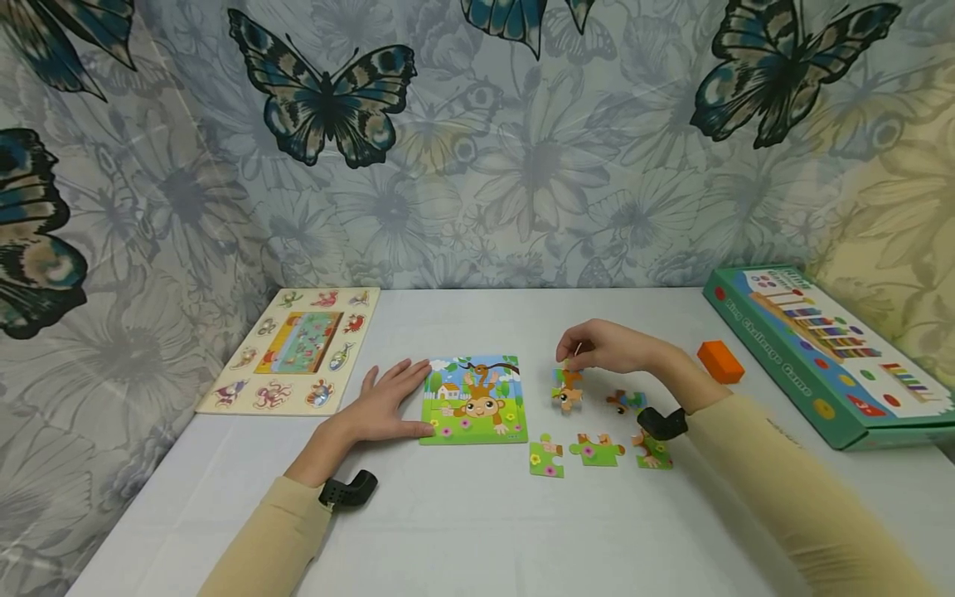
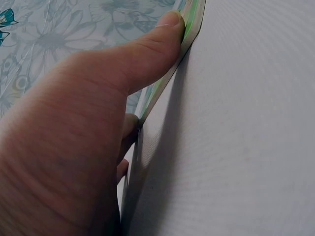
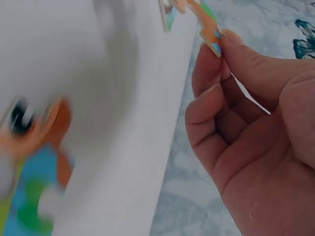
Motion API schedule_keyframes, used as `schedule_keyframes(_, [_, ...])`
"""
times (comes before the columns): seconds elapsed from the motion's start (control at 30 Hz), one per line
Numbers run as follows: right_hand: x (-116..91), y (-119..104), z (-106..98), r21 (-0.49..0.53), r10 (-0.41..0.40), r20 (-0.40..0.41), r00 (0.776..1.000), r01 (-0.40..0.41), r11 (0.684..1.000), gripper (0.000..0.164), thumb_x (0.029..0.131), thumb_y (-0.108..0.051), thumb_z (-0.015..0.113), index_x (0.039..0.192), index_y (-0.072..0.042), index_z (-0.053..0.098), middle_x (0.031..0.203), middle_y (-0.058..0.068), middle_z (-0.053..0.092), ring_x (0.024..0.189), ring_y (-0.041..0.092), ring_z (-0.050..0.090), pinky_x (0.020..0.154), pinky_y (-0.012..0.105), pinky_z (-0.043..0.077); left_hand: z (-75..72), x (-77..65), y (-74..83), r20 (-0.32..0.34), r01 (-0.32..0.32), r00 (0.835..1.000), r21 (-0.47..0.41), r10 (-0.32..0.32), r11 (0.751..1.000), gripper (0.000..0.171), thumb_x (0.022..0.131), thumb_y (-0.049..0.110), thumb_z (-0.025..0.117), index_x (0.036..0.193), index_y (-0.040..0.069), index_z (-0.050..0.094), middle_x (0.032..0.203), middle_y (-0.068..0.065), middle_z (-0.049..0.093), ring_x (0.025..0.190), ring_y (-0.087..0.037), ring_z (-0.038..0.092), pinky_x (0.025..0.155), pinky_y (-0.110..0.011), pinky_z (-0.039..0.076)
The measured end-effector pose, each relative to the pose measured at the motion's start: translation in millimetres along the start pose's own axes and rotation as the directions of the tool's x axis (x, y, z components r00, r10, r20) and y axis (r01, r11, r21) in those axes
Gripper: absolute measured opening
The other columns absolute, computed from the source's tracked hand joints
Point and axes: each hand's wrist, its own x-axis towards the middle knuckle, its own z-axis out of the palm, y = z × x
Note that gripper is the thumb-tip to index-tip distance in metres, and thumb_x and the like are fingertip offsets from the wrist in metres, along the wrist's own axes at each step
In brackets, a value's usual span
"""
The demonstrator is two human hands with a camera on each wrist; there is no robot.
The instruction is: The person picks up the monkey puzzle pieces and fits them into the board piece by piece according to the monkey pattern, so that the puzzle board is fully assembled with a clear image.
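My right hand (image 1: 612, 347) pinches a jigsaw piece (image 1: 569, 390) between thumb and fingertips, at the right of a monkey picture board. This piece (image 3: 210, 29) hangs from the fingertips in the right wrist view, orange-brown with bits of green and blue. Spread out flat at the board's left side, my left hand (image 1: 382, 408) touches the edge of the monkey picture board (image 1: 475, 402). The left wrist view has the thumb (image 2: 157, 46) on that board's thick edge. Below the right hand lie several loose pieces, among them a green one with flowers (image 1: 597, 451) and a brown-and-blue one (image 1: 625, 402).
A cream board with small animal pictures (image 1: 298, 348) lies at the back left. On the right is a large green game box (image 1: 828, 356), with an orange block (image 1: 720, 362) beside it. A butterfly-patterned cloth (image 1: 537, 166) hangs behind the white table (image 1: 448, 531).
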Motion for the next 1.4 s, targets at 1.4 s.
schedule_keyframes(1.4, [114.0, -42.0, 69.8, -0.087, -0.007, 0.087, 0.996, 0.014, 0.996, 0.006, 0.094, -0.011, 0.074, 0.099, -0.010, 0.070, 0.093, -0.003, 0.067, 0.083, 0.012, 0.062, 0.077, 0.027, 0.053, -1.4, -0.4, -0.4, 0.021, 0.018, 1.000, -0.022, -0.018, 1.000, 0.101, 0.085, 0.057, 0.074, 0.160, 0.008, 0.028, 0.166, -0.006, 0.024, 0.152, -0.034, 0.012, 0.111, -0.069, -0.005])
